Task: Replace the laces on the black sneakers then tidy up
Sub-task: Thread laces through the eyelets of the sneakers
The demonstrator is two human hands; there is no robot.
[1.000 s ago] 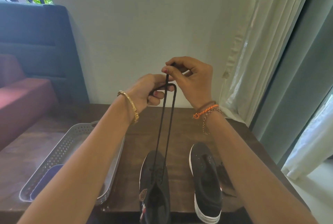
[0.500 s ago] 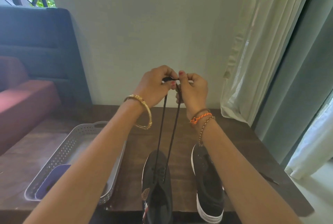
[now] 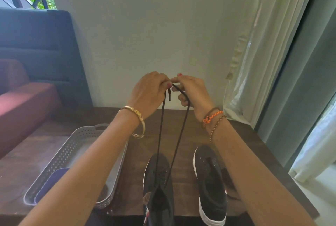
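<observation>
Two black sneakers stand side by side on the dark wooden table [image 3: 240, 135]. The left sneaker [image 3: 157, 193] has a black lace [image 3: 161, 131] threaded through its eyelets, with both strands pulled straight up. My left hand [image 3: 149, 93] pinches one strand near its tip, and the tip hangs down below my fingers. My right hand [image 3: 192, 91] pinches the other strand, fingertips almost touching the left hand. The right sneaker [image 3: 211, 185], with a white sole, shows no lace; my right forearm covers part of it.
A grey perforated basket [image 3: 72, 153] with a dark blue item [image 3: 52, 180] inside sits left of the shoes. A wall stands right behind the table. A red and dark sofa [image 3: 27, 102] is at the left, curtains [image 3: 263, 62] at the right.
My hands have come lower and closer together, holding the two strand ends level. The loop seen a second ago over the left fingers is gone; the strands now run straight up.
</observation>
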